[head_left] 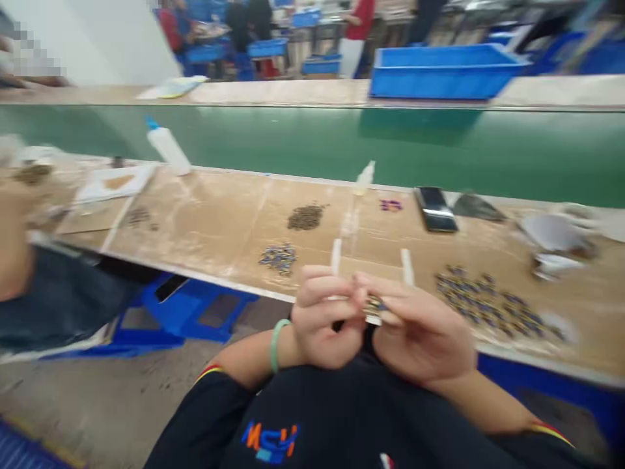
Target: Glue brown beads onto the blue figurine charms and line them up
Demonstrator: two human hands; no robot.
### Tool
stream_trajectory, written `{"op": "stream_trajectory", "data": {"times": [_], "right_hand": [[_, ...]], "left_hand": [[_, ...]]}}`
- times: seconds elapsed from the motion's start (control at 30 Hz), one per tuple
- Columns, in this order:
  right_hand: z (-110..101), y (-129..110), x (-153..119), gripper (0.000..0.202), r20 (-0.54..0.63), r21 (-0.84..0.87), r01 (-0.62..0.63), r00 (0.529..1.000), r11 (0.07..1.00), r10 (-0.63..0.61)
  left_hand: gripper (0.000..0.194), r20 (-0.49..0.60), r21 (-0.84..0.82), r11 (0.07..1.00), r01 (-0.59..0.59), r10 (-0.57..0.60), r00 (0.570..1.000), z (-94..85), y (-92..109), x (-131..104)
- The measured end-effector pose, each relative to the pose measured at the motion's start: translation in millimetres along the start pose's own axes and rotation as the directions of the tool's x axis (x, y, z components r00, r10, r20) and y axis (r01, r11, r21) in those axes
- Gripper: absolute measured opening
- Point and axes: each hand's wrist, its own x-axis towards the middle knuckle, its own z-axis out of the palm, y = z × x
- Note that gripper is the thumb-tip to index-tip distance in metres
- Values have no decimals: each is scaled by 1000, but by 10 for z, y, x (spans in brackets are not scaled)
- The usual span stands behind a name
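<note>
Close to my chest, at the table's front edge, my left hand (329,319) and my right hand (427,329) meet at their fingertips. A small gold-and-dark part (375,304) shows between them, gripped by the fingers of my right hand. My left thumb and forefinger are pinched together beside it; what they hold is hidden. Behind the hands lies a small board with two white strips (336,255). Left of it are a pile of small blue-and-gold pieces (278,258) and a pile of tiny brownish pieces (306,217). Many gold-and-dark parts (493,299) lie to the right.
A small dropper bottle (364,178), purple pieces (391,206) and a phone (436,210) lie farther back. A white bottle with a blue tip (168,148) leans by the green belt (273,137). Beyond is a blue crate (439,73). Another person's arm (13,241) is at left.
</note>
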Motion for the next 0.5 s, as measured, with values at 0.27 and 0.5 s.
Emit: {"op": "stream_trajectory", "data": {"times": [0.27, 0.5], "right_hand": [[25, 8, 145, 14, -35, -135, 234, 970, 963, -241], [2, 10, 124, 13, -34, -201, 230, 970, 952, -241]], "left_hand": [[21, 86, -48, 999, -11, 15, 996, -50, -79, -6], [11, 96, -52, 998, 21, -16, 995, -24, -107, -30]]}}
